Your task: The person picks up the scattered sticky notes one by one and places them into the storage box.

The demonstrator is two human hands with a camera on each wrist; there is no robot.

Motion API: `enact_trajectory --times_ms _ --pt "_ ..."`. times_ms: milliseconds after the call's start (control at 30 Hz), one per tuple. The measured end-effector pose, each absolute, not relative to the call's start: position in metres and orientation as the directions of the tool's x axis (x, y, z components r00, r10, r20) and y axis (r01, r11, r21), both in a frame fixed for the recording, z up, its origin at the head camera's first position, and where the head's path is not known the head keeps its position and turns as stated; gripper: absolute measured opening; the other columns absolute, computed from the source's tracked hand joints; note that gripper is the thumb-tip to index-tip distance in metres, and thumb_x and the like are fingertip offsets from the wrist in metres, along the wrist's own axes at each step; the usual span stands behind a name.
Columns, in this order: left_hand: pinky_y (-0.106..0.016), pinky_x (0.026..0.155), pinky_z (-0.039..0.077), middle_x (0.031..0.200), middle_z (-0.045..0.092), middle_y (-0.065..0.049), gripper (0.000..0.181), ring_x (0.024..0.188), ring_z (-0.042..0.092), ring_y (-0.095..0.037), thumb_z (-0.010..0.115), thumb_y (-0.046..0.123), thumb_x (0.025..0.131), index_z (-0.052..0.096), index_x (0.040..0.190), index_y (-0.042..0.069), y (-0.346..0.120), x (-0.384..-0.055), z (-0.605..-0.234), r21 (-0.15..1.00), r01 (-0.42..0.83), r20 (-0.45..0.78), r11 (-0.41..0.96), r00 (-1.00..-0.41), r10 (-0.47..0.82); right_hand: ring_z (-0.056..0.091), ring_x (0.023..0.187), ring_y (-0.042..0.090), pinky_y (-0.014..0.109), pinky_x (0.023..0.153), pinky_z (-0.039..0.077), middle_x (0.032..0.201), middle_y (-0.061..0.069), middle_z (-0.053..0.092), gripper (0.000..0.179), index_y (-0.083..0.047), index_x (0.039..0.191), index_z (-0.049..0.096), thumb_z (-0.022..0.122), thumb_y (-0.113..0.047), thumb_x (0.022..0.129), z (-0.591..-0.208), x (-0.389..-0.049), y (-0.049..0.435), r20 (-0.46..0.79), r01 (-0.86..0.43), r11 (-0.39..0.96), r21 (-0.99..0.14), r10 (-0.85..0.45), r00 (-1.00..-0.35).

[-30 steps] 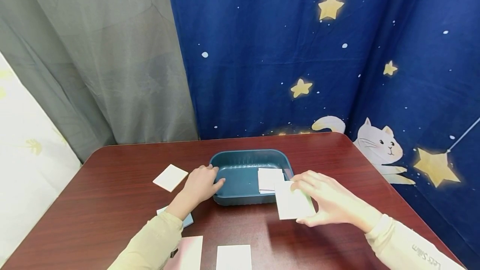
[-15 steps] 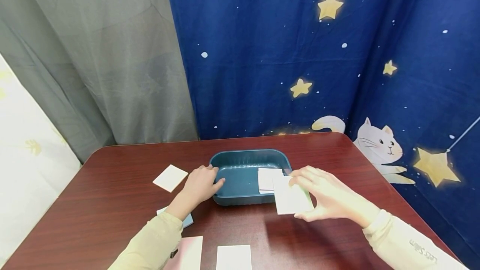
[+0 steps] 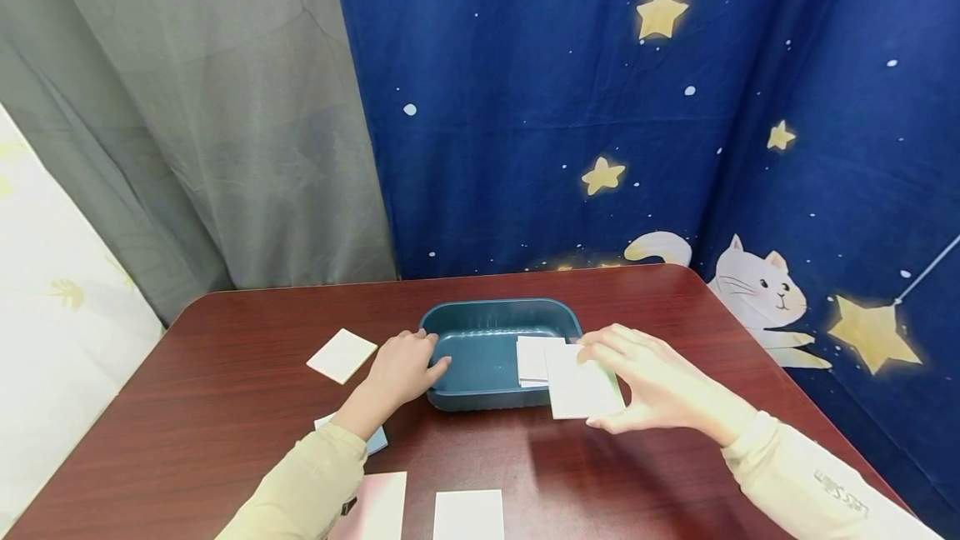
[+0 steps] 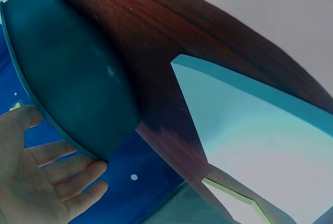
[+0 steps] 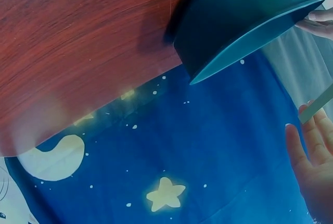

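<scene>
My left hand (image 3: 402, 367) holds the left end of a dark teal tray (image 3: 480, 400), its thumb over the rim. In the left wrist view, several fingers touch the tray's rim (image 4: 62, 138). My right hand (image 3: 651, 382) pinches a pale square sticky note pad (image 3: 583, 386) above the tray's front right corner. The right wrist view catches only its greenish edge (image 5: 318, 105) at the fingertips. Inside the tray's right part lies a small stack of pale pads (image 3: 534, 359), partly hidden by the held pad.
On the brown table (image 3: 247, 390) lie a cream pad (image 3: 342, 355) at left, a blue pad (image 3: 377, 440) partly under the left forearm, a larger pinkish pad (image 3: 381, 507) and a white pad (image 3: 468, 515) at the front. Curtains (image 3: 525, 107) hang behind.
My right hand has risen slightly in the head view, carrying the pad a little farther from me. The left hand and the tray stay where they were.
</scene>
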State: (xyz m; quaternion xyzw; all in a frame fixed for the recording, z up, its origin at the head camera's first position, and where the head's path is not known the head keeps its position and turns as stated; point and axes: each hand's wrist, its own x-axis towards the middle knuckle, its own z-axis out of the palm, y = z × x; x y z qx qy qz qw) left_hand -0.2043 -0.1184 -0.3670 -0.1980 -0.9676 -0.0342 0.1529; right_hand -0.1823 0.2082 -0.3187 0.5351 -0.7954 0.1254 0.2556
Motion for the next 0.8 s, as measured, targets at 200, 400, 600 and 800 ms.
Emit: enact_trajectory --times_ms 200,400,600,800 --pt "-0.039 0.063 0.049 0.097 0.061 -0.019 0.040 0.079 0.058 -0.030 0.060 0.034 0.081 0.064 0.100 -0.001 -0.118 -0.205 -0.367 0.009 0.388 0.295 0.922 -0.882 0.368 0.047 0.091 0.010 0.026 0.076 0.040 0.104 -0.004 0.052 0.057 -0.012 0.098 0.056 0.073 -0.049 0.058 -0.318 -0.185 0.207 0.543 -0.915 0.398 0.073 -0.785 -0.298" --pt "-0.039 0.063 0.049 0.097 0.061 -0.019 0.040 0.080 0.058 -0.031 0.061 0.033 0.081 0.063 0.099 -0.001 -0.118 -0.205 -0.367 0.023 0.387 0.293 0.922 -0.884 0.364 0.047 0.091 0.009 0.026 0.075 0.040 0.105 -0.006 0.051 0.057 -0.012 0.098 0.056 0.073 -0.049 0.058 -0.318 -0.188 0.207 0.547 -0.911 0.406 0.074 -0.780 -0.303" --pt "-0.039 0.063 0.049 0.098 0.061 -0.020 0.040 0.080 0.058 -0.031 0.060 0.033 0.081 0.063 0.100 -0.001 -0.118 -0.205 -0.367 0.017 0.388 0.297 0.921 -0.882 0.366 0.047 0.090 0.009 0.025 0.076 0.039 0.103 -0.006 0.052 0.057 -0.012 0.097 0.056 0.073 -0.048 0.057 -0.317 -0.192 0.205 0.555 -0.910 0.409 0.076 -0.775 -0.302" --pt "-0.040 0.062 0.049 0.098 0.061 -0.021 0.039 0.079 0.058 -0.032 0.061 0.032 0.080 0.064 0.099 -0.001 -0.118 -0.204 -0.366 0.016 0.392 0.307 0.920 -0.877 0.369 0.047 0.090 0.008 0.024 0.077 0.038 0.103 -0.008 0.051 0.057 -0.012 0.097 0.055 0.073 -0.047 0.056 -0.315 -0.196 0.202 0.556 -0.903 0.424 0.066 -0.768 -0.319"
